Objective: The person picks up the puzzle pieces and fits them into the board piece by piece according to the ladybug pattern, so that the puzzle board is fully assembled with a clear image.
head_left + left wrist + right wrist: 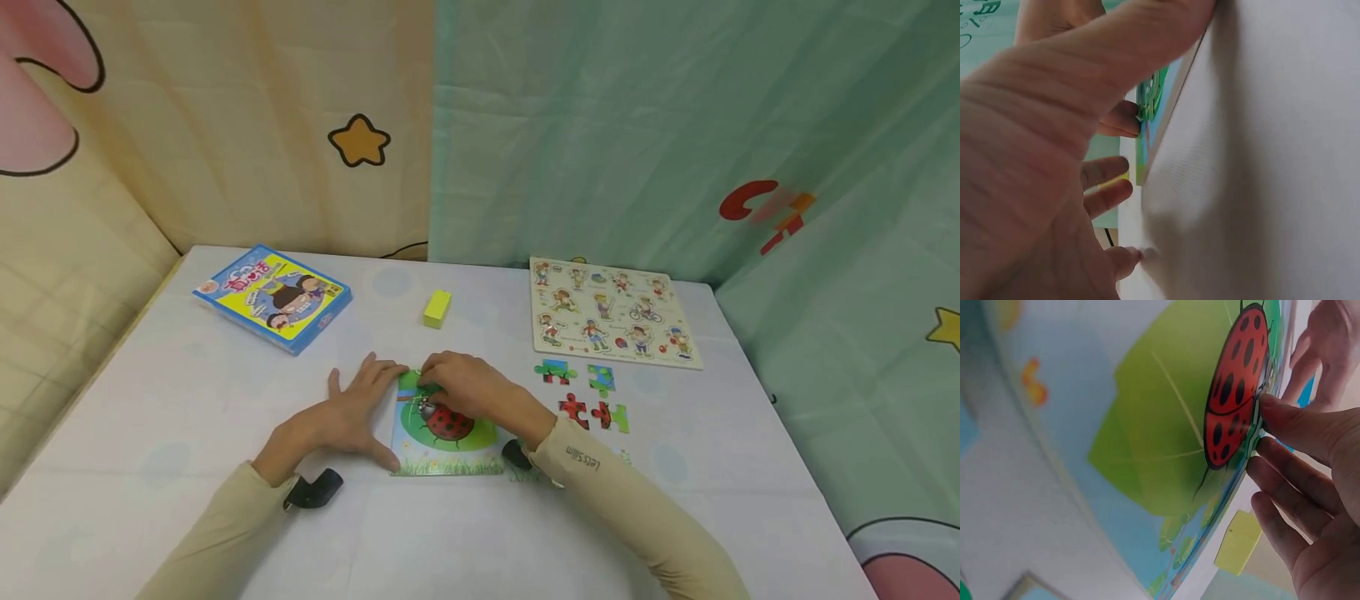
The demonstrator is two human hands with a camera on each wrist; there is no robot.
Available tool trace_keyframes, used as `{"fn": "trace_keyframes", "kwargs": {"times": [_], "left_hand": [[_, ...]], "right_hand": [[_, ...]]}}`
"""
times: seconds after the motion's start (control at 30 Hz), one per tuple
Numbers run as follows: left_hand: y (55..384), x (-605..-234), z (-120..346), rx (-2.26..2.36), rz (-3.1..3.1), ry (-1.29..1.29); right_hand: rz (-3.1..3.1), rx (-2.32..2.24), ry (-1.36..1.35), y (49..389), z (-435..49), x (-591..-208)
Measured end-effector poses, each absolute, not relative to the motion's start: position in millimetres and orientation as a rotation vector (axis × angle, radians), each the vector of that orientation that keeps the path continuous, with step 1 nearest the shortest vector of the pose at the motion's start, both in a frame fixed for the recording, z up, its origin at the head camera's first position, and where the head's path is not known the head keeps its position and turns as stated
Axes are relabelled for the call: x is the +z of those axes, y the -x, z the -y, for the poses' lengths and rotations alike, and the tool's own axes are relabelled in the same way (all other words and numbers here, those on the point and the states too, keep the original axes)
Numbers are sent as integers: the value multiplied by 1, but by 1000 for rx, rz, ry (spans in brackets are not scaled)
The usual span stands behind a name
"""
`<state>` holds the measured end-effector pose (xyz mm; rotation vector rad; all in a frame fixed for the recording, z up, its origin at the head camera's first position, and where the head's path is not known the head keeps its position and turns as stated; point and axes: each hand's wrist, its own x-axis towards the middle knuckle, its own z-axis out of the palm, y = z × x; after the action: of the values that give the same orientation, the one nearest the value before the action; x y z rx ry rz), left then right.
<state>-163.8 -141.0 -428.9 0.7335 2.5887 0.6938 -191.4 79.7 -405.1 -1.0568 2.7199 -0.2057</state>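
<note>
A ladybug jigsaw board (450, 460) lies on the white table in the head view. My left hand (352, 414) is spread along its left side, thumb at the near corner and fingertips at the far corner. Over the board's upper part, my right hand (465, 385) pinches a green puzzle piece (1149, 103) between thumb and fingers, close against the picture. The right hand's fingers partly cover the piece. In the right wrist view, the right thumb and fingertips are beside the printed ladybug (1235, 387), with my left hand beyond.
Several loose puzzle pieces (573, 410) lie right of the board, some partly behind the right sleeve. A yellow block (437, 308) sits beyond the board. At back left is a blue-and-yellow box (281, 296); a wooden picture board (611, 312) lies at back right. Curtains hang behind.
</note>
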Motion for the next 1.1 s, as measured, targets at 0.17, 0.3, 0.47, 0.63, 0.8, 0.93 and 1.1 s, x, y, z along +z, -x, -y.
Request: {"fn": "trace_keyframes", "kwargs": {"times": [0.17,0.3,0.47,0.63,0.8,0.93,1.1], "left_hand": [[161,-424,141,665,-2597,-737],[159,-421,140,655,-2589,-734],[158,-421,139,651,-2593,-750],[156,-420,138,602,-2609,-730],[157,-419,136,576,-2620,-720],[157,-417,135,589,-2616,-724],[158,-417,135,610,-2609,-725]], "right_hand": [[-2733,-225,1056,190,-79,-405],[-2740,-262,1071,190,-80,-405],[-2696,-345,1073,191,-87,-406],[-2651,-476,1052,190,-100,-404],[-2720,-682,941,187,-129,-395],[-2779,-754,871,186,-158,-389],[-2798,-731,769,187,-193,-385]]}}
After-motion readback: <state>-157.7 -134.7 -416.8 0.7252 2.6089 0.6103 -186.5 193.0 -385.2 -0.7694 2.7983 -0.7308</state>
